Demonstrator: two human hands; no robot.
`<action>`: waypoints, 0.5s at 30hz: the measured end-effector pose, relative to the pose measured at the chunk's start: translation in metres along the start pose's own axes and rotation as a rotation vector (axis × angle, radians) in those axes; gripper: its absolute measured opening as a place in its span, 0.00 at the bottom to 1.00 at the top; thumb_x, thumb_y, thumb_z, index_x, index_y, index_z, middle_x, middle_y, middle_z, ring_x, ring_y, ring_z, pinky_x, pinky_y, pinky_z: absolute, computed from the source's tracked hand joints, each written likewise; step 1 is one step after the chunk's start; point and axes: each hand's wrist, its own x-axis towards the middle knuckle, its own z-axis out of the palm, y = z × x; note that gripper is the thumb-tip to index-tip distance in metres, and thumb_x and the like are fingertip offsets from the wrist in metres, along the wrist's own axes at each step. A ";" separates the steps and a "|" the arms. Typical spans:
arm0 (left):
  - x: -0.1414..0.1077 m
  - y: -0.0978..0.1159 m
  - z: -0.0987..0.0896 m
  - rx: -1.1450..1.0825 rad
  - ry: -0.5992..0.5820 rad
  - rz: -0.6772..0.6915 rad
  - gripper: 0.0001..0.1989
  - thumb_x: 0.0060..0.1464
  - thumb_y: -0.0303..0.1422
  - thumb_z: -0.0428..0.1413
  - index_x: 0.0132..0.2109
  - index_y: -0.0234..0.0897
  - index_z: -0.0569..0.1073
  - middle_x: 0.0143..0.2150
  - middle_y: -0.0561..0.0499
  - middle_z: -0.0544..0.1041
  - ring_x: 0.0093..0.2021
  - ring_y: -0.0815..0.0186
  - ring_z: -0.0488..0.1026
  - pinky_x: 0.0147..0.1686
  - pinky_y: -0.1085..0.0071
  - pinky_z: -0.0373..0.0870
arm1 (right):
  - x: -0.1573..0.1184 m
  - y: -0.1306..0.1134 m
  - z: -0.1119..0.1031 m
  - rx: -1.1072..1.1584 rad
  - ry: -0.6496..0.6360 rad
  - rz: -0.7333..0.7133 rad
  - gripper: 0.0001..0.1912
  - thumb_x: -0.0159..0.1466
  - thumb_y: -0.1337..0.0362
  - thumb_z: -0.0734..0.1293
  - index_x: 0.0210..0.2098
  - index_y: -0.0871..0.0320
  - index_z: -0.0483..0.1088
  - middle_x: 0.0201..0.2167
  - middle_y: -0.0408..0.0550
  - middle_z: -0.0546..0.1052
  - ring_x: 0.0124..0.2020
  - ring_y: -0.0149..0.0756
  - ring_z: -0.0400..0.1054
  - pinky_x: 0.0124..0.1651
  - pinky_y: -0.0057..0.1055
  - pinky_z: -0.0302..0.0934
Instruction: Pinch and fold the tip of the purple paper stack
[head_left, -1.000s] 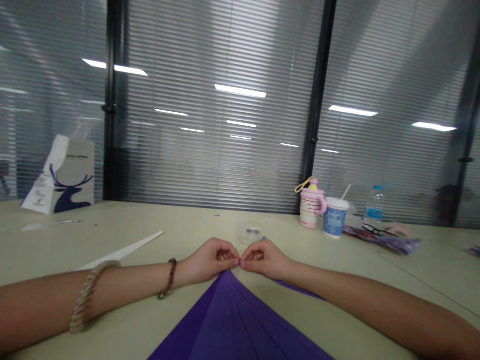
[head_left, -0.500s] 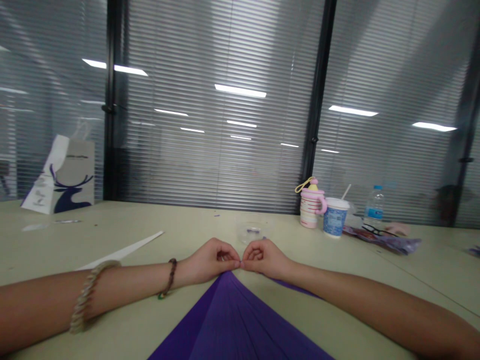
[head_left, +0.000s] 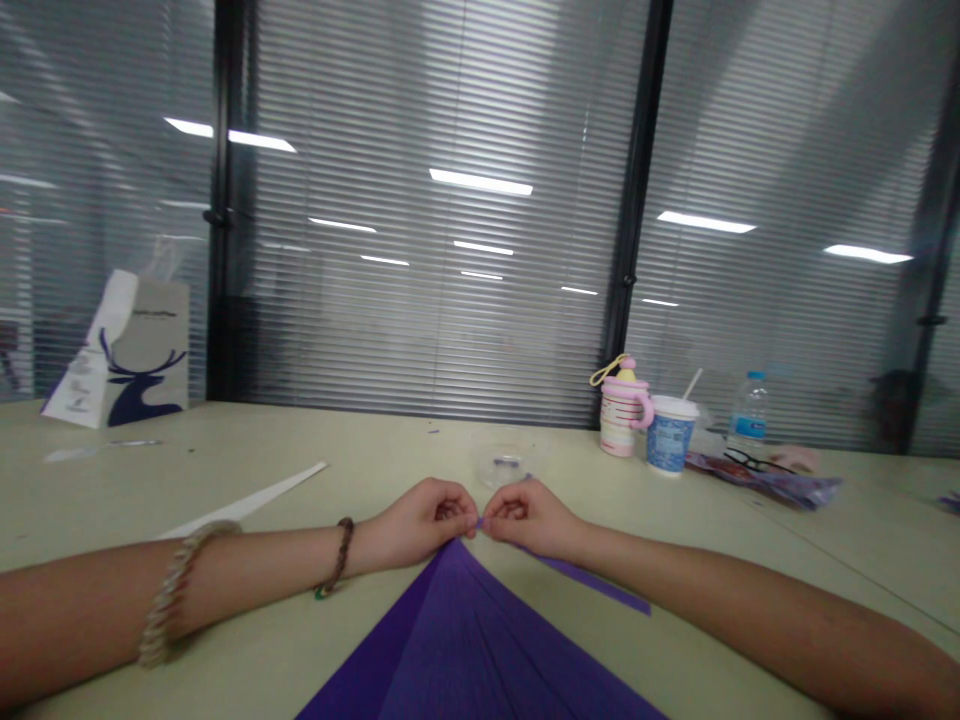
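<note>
Over the middle of the table, my left hand (head_left: 427,522) and my right hand (head_left: 529,520) almost meet, each closed in a pinch. A small bit of purple shows between their fingertips. From beneath my right hand a thin purple strip (head_left: 600,583) runs down to the right. It looks like paper and seems to be what both hands grip. A large purple sheet (head_left: 480,640), creased into a point at the top, spreads toward me just below my left hand. Whether that point touches the left fingers I cannot tell.
A shallow clear container (head_left: 501,465) stands behind my hands. A white strip (head_left: 255,498) lies beyond my left forearm. Further off are a paper bag (head_left: 150,345), a pink-lidded cup (head_left: 619,420), a blue paper cup (head_left: 670,440), a water bottle (head_left: 748,410) and glasses (head_left: 757,462).
The fingertips have drawn slightly apart, baring a bit of purple between them. The purple strip under my right hand has swung down, so more of it shows.
</note>
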 end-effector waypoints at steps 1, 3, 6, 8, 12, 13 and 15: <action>0.000 0.000 0.000 -0.002 -0.001 0.000 0.12 0.49 0.36 0.50 0.30 0.29 0.69 0.26 0.51 0.71 0.26 0.72 0.65 0.26 0.79 0.59 | 0.000 0.000 0.000 -0.001 0.001 0.003 0.07 0.49 0.65 0.65 0.24 0.65 0.68 0.17 0.41 0.66 0.18 0.21 0.56 0.21 0.19 0.50; 0.000 -0.001 -0.001 0.009 -0.007 0.003 0.13 0.50 0.37 0.49 0.30 0.29 0.70 0.25 0.51 0.71 0.25 0.73 0.64 0.26 0.79 0.59 | 0.000 0.000 -0.001 -0.004 0.006 0.009 0.06 0.49 0.66 0.65 0.24 0.64 0.68 0.17 0.41 0.66 0.17 0.21 0.56 0.20 0.19 0.50; 0.000 -0.001 -0.001 0.027 -0.019 0.006 0.15 0.51 0.38 0.47 0.30 0.29 0.71 0.24 0.52 0.70 0.24 0.73 0.63 0.25 0.79 0.58 | -0.001 -0.001 -0.001 -0.005 0.006 0.019 0.05 0.49 0.67 0.64 0.24 0.64 0.67 0.16 0.40 0.66 0.16 0.20 0.54 0.20 0.19 0.49; 0.000 0.000 -0.001 0.020 -0.025 0.016 0.14 0.51 0.37 0.48 0.30 0.29 0.71 0.25 0.52 0.71 0.25 0.73 0.63 0.26 0.79 0.58 | -0.001 -0.001 0.000 -0.001 0.001 0.025 0.04 0.49 0.68 0.64 0.24 0.64 0.67 0.16 0.39 0.65 0.16 0.20 0.53 0.19 0.19 0.48; 0.000 -0.002 -0.001 -0.011 -0.030 0.037 0.12 0.49 0.36 0.51 0.31 0.29 0.70 0.26 0.51 0.71 0.26 0.73 0.64 0.27 0.79 0.59 | -0.001 -0.002 0.000 0.005 -0.004 0.017 0.03 0.48 0.69 0.64 0.23 0.65 0.67 0.15 0.39 0.64 0.16 0.20 0.54 0.19 0.19 0.48; 0.000 -0.002 -0.001 -0.015 -0.031 0.036 0.11 0.48 0.35 0.52 0.31 0.28 0.70 0.26 0.50 0.71 0.26 0.73 0.64 0.27 0.79 0.60 | -0.001 -0.001 0.000 0.007 -0.005 0.014 0.04 0.48 0.69 0.64 0.23 0.65 0.67 0.15 0.39 0.64 0.16 0.20 0.54 0.19 0.19 0.48; 0.001 -0.003 0.000 -0.022 -0.039 0.023 0.12 0.48 0.36 0.52 0.32 0.28 0.70 0.26 0.50 0.71 0.26 0.73 0.64 0.27 0.79 0.60 | -0.001 0.000 0.000 0.006 -0.006 0.004 0.04 0.48 0.69 0.65 0.24 0.65 0.67 0.16 0.40 0.65 0.17 0.20 0.55 0.20 0.19 0.49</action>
